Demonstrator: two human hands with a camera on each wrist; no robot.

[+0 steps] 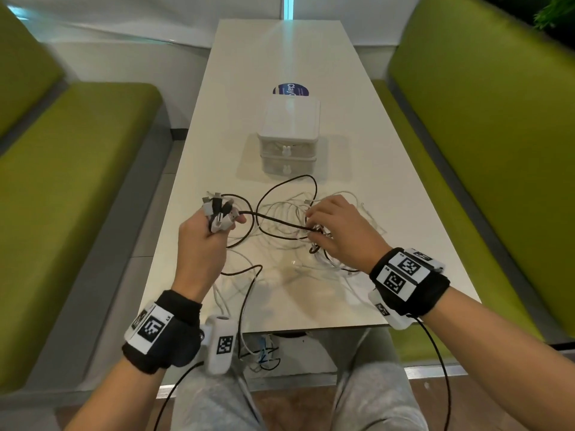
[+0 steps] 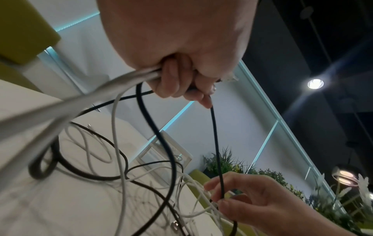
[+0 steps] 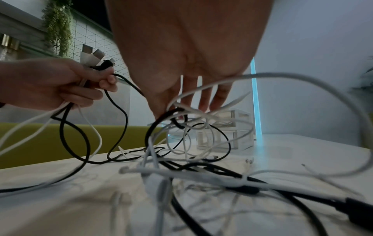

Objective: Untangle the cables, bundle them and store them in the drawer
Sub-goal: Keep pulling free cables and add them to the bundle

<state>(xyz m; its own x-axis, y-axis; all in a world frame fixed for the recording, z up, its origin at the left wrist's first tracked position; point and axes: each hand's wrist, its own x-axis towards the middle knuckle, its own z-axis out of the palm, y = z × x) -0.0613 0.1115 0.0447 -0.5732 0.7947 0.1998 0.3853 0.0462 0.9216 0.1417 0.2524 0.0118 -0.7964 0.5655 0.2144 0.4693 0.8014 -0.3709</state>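
On the white table (image 1: 311, 73), our left hand (image 1: 199, 244) grasps a cluster of cable plugs (image 1: 217, 213); our right hand (image 1: 336, 225) pinches a black cable (image 1: 277, 220) in the tangled cables (image 1: 298, 244). Untangling incomplete; nothing bundled; drawer unit (image 1: 289, 138) closed beyond.

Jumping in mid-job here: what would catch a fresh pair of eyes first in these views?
The tangle of black and white cables sprawled over the near end of the white table. The left hand grips a fistful of connector ends raised above it, while the right hand picks into the knot. Behind them stands the small two-drawer box, both drawers closed.
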